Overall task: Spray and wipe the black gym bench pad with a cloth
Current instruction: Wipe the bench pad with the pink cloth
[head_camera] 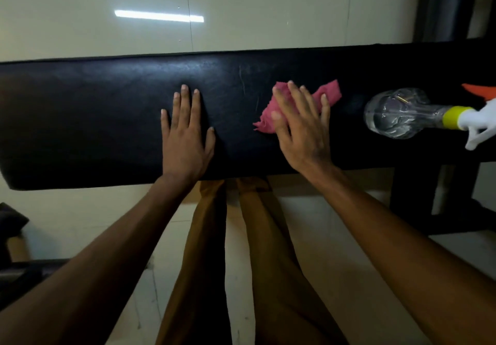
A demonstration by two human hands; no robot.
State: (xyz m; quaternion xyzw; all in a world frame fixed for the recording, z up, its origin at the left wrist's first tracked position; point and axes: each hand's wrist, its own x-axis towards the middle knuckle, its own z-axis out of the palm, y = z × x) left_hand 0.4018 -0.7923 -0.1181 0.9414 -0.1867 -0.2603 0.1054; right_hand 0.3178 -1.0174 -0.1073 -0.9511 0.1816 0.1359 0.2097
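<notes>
The black gym bench pad [94, 119] runs across the view from left to right. My left hand [185, 135] lies flat on its middle, fingers spread, holding nothing. To its right, my right hand [300, 130] presses flat on a crumpled pink cloth [328, 92], which sticks out beyond the fingers and under the thumb. A clear spray bottle [394, 113] with a yellow collar and white trigger head lies on its side on the pad's right part, apart from both hands.
The bench's dark metal frame and leg [451, 197] stand at the right. Pale glossy floor tiles [107, 9] lie beyond and below the pad. My legs [209, 250] are under the pad's near edge. A dark object [13, 221] sits at the lower left.
</notes>
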